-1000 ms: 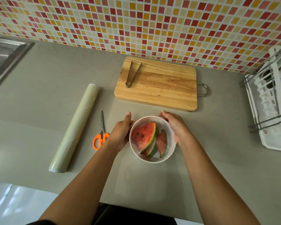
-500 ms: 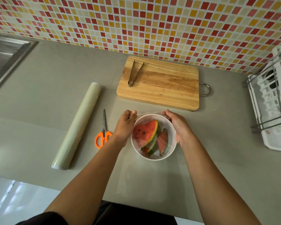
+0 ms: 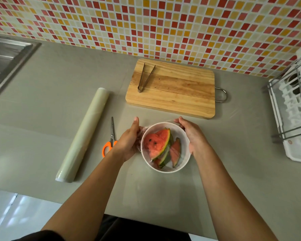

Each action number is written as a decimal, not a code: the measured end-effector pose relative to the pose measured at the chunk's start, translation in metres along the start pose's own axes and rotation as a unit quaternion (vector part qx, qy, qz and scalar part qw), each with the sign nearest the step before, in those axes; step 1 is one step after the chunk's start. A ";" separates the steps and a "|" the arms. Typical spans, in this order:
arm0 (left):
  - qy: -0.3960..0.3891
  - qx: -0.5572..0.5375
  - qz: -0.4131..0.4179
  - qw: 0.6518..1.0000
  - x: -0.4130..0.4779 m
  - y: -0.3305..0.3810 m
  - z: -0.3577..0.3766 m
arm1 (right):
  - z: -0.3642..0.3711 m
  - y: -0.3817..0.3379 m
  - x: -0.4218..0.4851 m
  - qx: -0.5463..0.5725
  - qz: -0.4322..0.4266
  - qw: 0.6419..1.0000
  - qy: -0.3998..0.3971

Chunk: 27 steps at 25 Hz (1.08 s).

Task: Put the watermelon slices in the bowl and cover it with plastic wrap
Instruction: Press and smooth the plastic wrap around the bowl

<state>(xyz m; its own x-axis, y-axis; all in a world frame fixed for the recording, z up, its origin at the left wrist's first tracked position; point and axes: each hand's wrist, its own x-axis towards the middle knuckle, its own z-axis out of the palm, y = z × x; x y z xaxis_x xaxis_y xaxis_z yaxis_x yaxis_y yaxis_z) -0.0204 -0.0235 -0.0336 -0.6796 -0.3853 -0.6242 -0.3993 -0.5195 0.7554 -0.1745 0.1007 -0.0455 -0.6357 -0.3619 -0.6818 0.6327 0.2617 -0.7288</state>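
In the head view, the white bowl point(image 3: 165, 170) stood on the grey table point(image 3: 42, 87) just in front of the cutting board point(image 3: 177, 96), with the watermelon slices point(image 3: 156, 143) already inside it and a sheet of plastic wrap point(image 3: 140, 136) drawn over the top. The left hand point(image 3: 129, 141) cupped the bowl's left wall, its fingers curled in on a bunched fold of film. The right hand point(image 3: 193, 136) wrapped the far right rim, fingers bent over the edge and closed on the bowl. The job looked nearly finished, and the risks were small ones. The tallest slice rose close to rim level, so a hard downward pull could have stretched the film over its tip and torn it. The gathered fold on the left might have sprung loose once released, since film grips poorly on a wet or smooth wall. Squeezing from both sides could also have slid or tipped the light bowl. The roll point(image 3: 83, 134) and scissors point(image 3: 112, 136) lay well to the left, clear of the hands.
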 end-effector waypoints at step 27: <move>0.103 -0.042 0.065 0.992 0.024 0.000 0.013 | -0.003 0.012 -0.001 0.108 0.012 0.992 0.063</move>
<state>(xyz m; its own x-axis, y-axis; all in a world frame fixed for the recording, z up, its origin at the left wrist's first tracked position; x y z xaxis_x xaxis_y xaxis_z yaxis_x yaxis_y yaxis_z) -0.0443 -0.0232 -0.0457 -0.5785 -0.5961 -0.5567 -0.2578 -0.5139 0.8182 -0.1678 0.1069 -0.0535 -0.6617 -0.2391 -0.7106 0.7190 0.0662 -0.6918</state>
